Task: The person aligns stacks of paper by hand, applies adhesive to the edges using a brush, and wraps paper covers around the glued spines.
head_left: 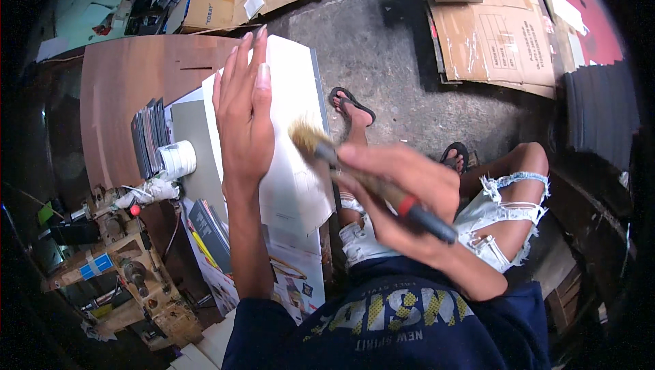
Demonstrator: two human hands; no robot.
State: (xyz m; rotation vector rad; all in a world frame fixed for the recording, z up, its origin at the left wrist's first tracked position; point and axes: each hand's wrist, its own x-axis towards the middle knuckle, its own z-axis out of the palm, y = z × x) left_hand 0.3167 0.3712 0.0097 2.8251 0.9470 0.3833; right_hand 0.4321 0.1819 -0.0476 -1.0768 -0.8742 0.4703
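Head view, looking down: the brush (385, 191) is right of the paper's middle, its pale bristles (307, 136) over the white paper (293, 196) and its dark butt pointing near and right. The right hand (409, 179) grips it, thumb up by the collar and fingers curled beneath; blur hides their exact placing. The left hand (247, 128) lies flat and long on the paper's left part, fingers extended far and holding nothing between them.

The brush looks light, with a stiff, thick handle that should sit securely in a fist; its bristles seem soft and splayed, likely to bend under light pressure. Best hold is the handle just behind the collar, clear of the bristles. Whether the bristles are wet, I cannot tell.

The paper should be light, floppy, smooth enough to slide and easily creased, so a flat palm suits it better than a pinch; for lifting, its edges are the place to take it.
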